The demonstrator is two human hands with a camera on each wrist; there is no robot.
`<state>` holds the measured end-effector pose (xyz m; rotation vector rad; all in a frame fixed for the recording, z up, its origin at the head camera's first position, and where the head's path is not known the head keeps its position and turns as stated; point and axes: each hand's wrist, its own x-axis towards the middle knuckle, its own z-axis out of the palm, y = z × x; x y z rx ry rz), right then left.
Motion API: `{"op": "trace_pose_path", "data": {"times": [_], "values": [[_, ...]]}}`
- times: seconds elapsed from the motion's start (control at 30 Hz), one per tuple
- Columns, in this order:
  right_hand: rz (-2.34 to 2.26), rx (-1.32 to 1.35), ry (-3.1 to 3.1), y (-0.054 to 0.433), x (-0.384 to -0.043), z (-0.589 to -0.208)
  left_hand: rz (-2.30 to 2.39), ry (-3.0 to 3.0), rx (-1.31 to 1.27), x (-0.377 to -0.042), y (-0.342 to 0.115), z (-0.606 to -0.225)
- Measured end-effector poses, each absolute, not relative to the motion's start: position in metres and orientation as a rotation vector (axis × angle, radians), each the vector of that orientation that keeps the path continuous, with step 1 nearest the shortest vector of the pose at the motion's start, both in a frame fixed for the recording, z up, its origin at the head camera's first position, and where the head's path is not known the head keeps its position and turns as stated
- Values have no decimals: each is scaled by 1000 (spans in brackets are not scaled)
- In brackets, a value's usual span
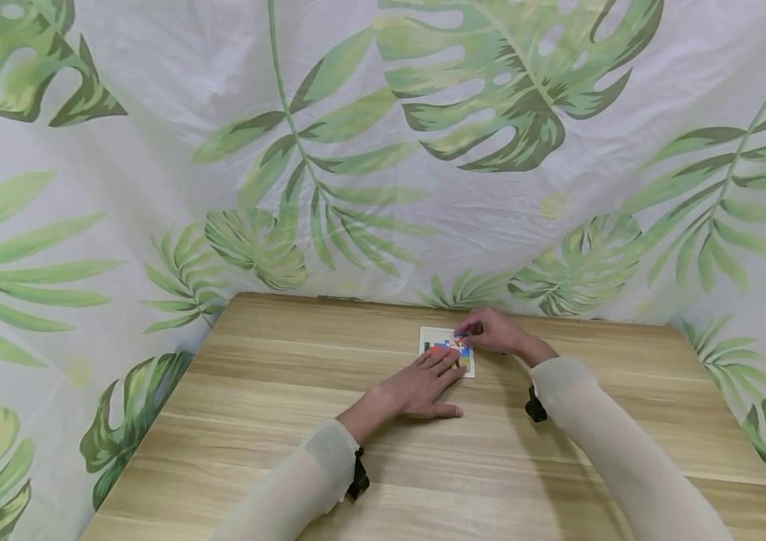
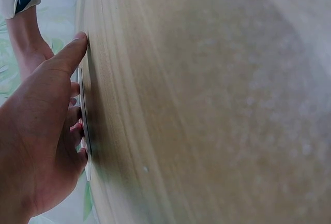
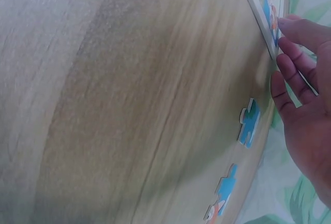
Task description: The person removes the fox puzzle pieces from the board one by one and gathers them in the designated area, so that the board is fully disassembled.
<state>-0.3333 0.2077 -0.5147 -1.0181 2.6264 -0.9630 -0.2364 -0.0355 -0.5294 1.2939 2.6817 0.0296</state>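
A small jigsaw puzzle in a white-rimmed board lies near the table's far edge, with a colourful picture partly covered by my hands. My left hand rests palm down with straight fingers over its lower left part, thumb spread out on the wood. At the upper right corner of the board my right hand pinches a puzzle piece between thumb and index finger, low over the picture. The right wrist view shows its other fingers loosely bent beside the board's rim.
Two loose blue puzzle pieces appear in the right wrist view: one with a green patch, another with an orange and white figure. The wooden table ends at a leaf-patterned cloth behind it.
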Motion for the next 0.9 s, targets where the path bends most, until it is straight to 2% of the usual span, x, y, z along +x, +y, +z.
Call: {"op": "trace_pose_path", "data": {"times": [0.9], "values": [[-899, -995, 2616, 200, -331, -512, 8, 2682, 1284, -238, -34, -530]]}}
